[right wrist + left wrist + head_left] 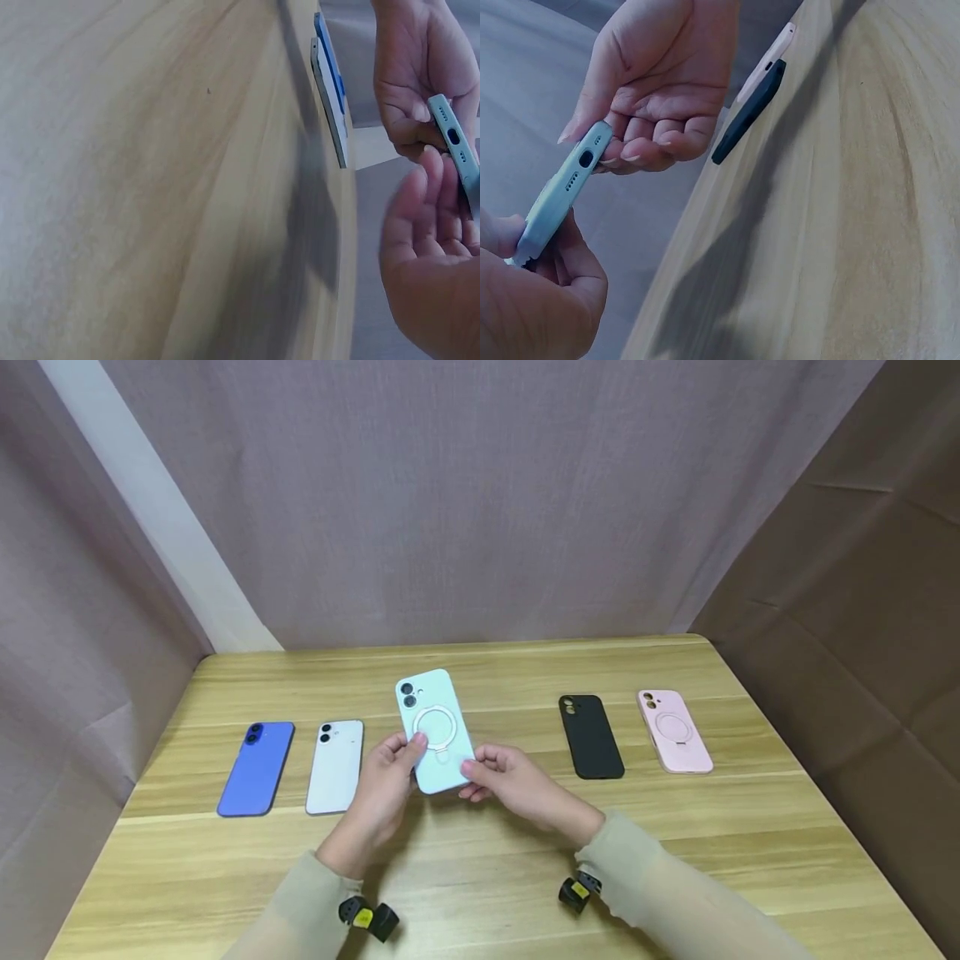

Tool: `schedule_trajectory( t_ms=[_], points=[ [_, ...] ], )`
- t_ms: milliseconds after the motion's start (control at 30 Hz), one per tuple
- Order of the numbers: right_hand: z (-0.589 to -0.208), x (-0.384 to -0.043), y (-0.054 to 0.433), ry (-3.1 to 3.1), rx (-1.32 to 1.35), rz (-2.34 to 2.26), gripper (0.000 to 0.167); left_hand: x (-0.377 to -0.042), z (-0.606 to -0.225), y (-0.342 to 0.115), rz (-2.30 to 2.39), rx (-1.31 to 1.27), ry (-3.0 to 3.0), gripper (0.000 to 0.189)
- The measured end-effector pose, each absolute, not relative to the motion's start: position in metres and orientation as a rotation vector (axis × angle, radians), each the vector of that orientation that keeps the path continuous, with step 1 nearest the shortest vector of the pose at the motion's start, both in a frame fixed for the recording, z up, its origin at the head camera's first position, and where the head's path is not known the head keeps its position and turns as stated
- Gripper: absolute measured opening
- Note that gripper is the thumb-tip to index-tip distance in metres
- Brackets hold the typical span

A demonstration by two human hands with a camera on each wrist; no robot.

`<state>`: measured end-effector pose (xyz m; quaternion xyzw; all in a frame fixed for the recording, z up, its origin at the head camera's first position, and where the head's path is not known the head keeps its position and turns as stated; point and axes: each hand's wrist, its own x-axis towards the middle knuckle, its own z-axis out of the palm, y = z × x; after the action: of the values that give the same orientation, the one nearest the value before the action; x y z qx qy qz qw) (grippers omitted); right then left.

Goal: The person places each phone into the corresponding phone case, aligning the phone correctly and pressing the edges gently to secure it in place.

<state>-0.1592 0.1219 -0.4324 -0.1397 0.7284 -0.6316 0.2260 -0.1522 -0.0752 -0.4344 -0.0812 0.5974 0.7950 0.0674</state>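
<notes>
A mint-coloured phone case point(437, 727) with a white ring on its back is held tilted above the table, with dark camera lenses showing in its cutout. My left hand point(382, 785) pinches its lower left side, thumb near the ring. At the lower right corner my right hand point(517, 785) grips it between thumb and fingers. The left wrist view shows the case's bottom edge point(574, 169) with a port opening and small holes. In the right wrist view, the fingers point(424, 210) of my right hand curl beneath that edge.
On the wooden table point(480, 877), a blue phone point(257, 768) and a white phone point(335, 768) lie to the left. A black phone case point(591, 739) and a pink phone case point(678, 743) with a ring lie to the right. A grey curtain point(465, 510) hangs behind.
</notes>
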Motion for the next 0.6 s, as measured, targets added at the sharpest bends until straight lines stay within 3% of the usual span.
schedule_trajectory(
  t_ms=[233, 600],
  points=[
    [-0.4354, -0.1573, 0.1207, 2.065, -0.400, -1.725, 0.022, -0.1518, -0.4354, -0.0780, 2.375, -0.209, 1.796, 0.031],
    [-0.4346, -0.1605, 0.1230, 1.930, -0.250, -1.868, 0.038, -0.1462, -0.4379, -0.0788, 2.258, -0.156, 1.928, 0.029]
  ],
)
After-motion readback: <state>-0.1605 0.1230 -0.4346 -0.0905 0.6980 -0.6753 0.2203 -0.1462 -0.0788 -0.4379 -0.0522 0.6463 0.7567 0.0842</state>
